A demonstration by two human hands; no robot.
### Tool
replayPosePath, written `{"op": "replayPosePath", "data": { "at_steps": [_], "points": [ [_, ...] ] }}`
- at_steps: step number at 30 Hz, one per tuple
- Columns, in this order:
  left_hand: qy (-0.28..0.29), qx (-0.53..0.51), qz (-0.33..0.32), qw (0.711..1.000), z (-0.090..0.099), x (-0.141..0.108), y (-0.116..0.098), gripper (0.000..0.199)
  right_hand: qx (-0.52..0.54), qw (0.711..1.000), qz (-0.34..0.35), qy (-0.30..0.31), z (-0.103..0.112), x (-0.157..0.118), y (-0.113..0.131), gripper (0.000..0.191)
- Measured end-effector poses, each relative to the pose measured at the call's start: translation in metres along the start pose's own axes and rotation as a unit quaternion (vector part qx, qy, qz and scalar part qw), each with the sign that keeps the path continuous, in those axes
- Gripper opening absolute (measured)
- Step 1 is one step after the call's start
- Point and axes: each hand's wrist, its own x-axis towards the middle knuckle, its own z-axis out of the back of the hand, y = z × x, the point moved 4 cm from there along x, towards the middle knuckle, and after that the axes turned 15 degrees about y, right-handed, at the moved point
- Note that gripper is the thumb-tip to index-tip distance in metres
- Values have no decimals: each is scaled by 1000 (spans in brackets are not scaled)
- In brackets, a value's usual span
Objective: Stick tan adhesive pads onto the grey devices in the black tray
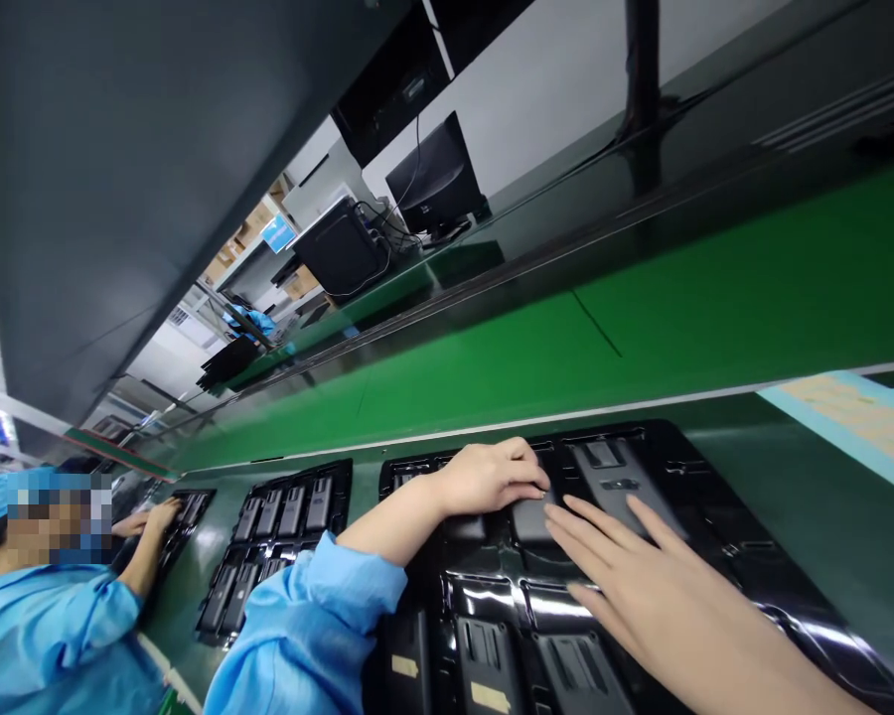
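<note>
Green conveyor belt [715, 298] runs past my bench, and a glossy black moulded tray [715, 477] lies on the near edge in front of me. My left hand [492, 477] curls over the tray's far row, fingertips pressed down onto a dark grey part [534, 518] seated in its pocket. My right hand [641, 576] lies flat with fingers spread, its fingertips just beside that same part, holding nothing. A second tray [283, 536] sits to my left, where a co-worker's hand [153, 516] rests on a third.
</note>
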Motion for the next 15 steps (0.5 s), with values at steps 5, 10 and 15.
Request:
{"op": "replayPosePath", "data": {
  "at_steps": [5, 10, 15],
  "points": [
    [59, 45, -46, 996, 5, 7, -2, 20, -69, 996, 64, 0, 4, -2, 3, 49],
    [105, 54, -93, 989, 12, 14, -4, 20, -62, 996, 61, 16, 0, -4, 0, 46],
    [137, 102, -94, 981, 11, 15, -7, 24, -38, 997, 66, 15, -4, -8, -2, 42]
  ]
}}
